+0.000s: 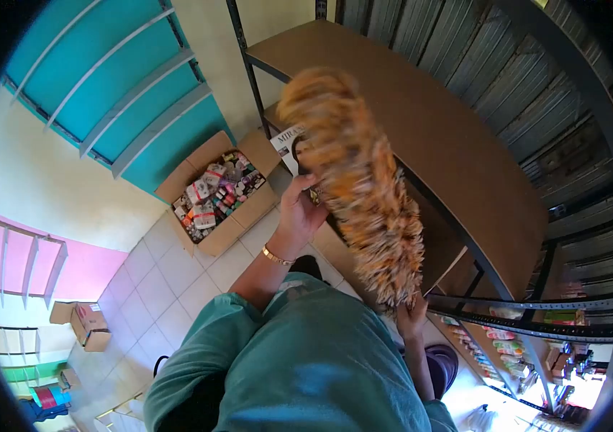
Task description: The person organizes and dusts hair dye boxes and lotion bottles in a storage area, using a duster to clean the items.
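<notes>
A long, fluffy feather duster (371, 194) in orange and brown slants across the middle of the view, its upper end smeared by motion. My right hand (411, 318) is closed around its lower end, by the shelf's near corner. On the duster's left side is my left hand (304, 212), wearing a gold bracelet. Its thumb points up along the feathers, and the other fingers are largely hidden behind them. Just beyond that hand, a white printed box or sheet (286, 149) with dark lettering shows partly behind the duster.
A brown shelf board (421, 115) on a dark metal frame spans the right side. On the tiled floor at left, an open cardboard box (239, 219) holds many small bottles and packs. A smaller carton (91, 327) lies farther back. Stocked shelves (508, 349) stand at lower right.
</notes>
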The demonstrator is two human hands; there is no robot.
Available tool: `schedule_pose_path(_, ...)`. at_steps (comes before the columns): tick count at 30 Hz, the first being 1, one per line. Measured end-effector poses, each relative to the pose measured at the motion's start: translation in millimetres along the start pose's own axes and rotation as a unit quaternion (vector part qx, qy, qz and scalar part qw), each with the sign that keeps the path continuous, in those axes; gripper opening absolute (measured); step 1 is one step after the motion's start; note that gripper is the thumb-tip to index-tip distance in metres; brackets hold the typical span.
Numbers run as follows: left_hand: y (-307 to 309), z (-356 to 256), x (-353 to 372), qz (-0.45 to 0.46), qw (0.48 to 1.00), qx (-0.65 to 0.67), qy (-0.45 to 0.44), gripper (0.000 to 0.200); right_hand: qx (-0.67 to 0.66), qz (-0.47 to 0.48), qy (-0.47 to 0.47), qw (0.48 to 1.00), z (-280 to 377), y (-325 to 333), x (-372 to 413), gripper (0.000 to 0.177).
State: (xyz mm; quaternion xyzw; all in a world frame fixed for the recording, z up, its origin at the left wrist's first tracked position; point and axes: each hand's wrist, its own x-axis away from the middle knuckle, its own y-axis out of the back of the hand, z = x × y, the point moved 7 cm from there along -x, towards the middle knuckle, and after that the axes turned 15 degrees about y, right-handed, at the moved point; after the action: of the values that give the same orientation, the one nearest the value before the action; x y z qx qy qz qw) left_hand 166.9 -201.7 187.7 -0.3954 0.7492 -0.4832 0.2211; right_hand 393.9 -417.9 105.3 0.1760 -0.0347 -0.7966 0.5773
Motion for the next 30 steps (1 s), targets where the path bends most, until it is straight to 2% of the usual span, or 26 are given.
schedule_pose_path(1, -2, 3, -6, 0.029, 0.999, -0.007, 0.017, 0.043, 0.008, -0.026, -0.064, 0.998, 7, 4, -6, 0.041)
schedule_pose_path(2, -28, 1, -4, 0.065, 0.997, 0.014, 0.025, 0.037, 0.073, 0.000, -0.020, 0.997, 43, 8, -28, 0.038)
schedule_pose_path(4, -17, 5, -9, -0.019, 0.999, -0.042, 0.016, 0.036, 0.058, -0.082, -0.022, 0.995, 38, 24, -20, 0.036)
schedule_pose_path(6, 3, 11, -15, -0.086, 0.992, -0.093, -0.013, 0.039, 0.101, -0.044, 0.064, 0.992, 37, 31, -13, 0.036)
schedule_pose_path(7, 9, 11, -18, -0.091, 0.985, -0.144, -0.042, 0.036, 0.121, -0.028, 0.107, 0.986, 50, 30, -15, 0.036)
schedule_pose_path(9, 13, 6, -24, -0.093, 0.959, -0.246, -0.103, 0.032, 0.313, 0.023, 0.228, 0.922, 95, 26, -20, 0.036)
schedule_pose_path(10, 25, -3, -18, -0.181, 0.911, -0.357, -0.097, 0.031, 0.303, 0.020, 0.160, 0.939, 77, 43, -22, 0.037)
schedule_pose_path(13, -17, -15, -11, -0.068, 0.924, -0.353, -0.131, 0.038, 0.285, 0.022, -0.030, 0.958, 80, 80, -45, 0.040)
schedule_pose_path(14, -20, -22, -10, -0.068, 0.908, -0.383, -0.157, 0.047, 0.266, 0.011, 0.031, 0.963, 86, 82, -44, 0.040)
schedule_pose_path(16, -22, -33, -13, -0.104, 0.796, -0.563, -0.197, 0.047, 0.227, -0.005, 0.150, 0.962, 98, 86, -31, 0.040)
schedule_pose_path(17, -21, -35, -16, -0.122, 0.726, -0.644, -0.208, 0.046, 0.271, 0.011, 0.163, 0.948, 99, 87, -29, 0.039)
schedule_pose_path(18, -54, -37, -1, -0.038, 0.570, -0.716, -0.402, 0.040, 0.314, 0.026, 0.174, 0.933, 102, 86, -26, 0.038)
schedule_pose_path(20, -45, -37, -6, -0.115, 0.680, -0.688, -0.228, 0.041, 0.396, 0.051, 0.196, 0.895, 107, 82, -20, 0.037)
schedule_pose_path(21, -40, -33, -6, -0.152, 0.722, -0.661, -0.138, 0.041, 0.398, 0.045, 0.131, 0.907, 103, 85, -25, 0.038)
schedule_pose_path(22, -25, -24, -11, -0.106, 0.799, -0.576, -0.138, 0.046, 0.397, 0.039, 0.066, 0.915, 101, 88, -35, 0.039)
schedule_pose_path(23, -3, -13, -15, -0.073, 0.891, -0.439, -0.085, 0.047, 0.394, 0.035, 0.003, 0.918, 97, 90, -39, 0.039)
schedule_pose_path(24, -2, -3, -18, -0.038, 0.956, -0.289, -0.031, 0.049, 0.358, -0.013, 0.037, 0.933, 100, 89, -40, 0.040)
schedule_pose_path(25, -13, 3, -18, -0.001, 0.991, -0.129, 0.020, 0.050, 0.266, -0.023, 0.010, 0.964, 85, 84, -35, 0.040)
schedule_pose_path(26, -33, 6, -12, 0.077, 0.995, -0.004, 0.061, 0.048, 0.171, -0.031, -0.020, 0.985, 63, 76, -24, 0.039)
schedule_pose_path(27, -35, 5, -13, 0.113, 0.988, 0.077, 0.069, 0.050, 0.074, -0.039, -0.054, 0.995, 43, 65, -13, 0.039)
schedule_pose_path(29, -30, 11, -19, 0.180, 0.950, 0.239, 0.088, 0.054, 0.076, -0.041, -0.008, 0.996, 30, 31, 7, 0.038)
schedule_pose_path(30, 10, 17, -33, 0.161, 0.974, 0.156, 0.017, 0.056, 0.076, -0.047, 0.014, 0.996, 29, 21, 12, 0.038)
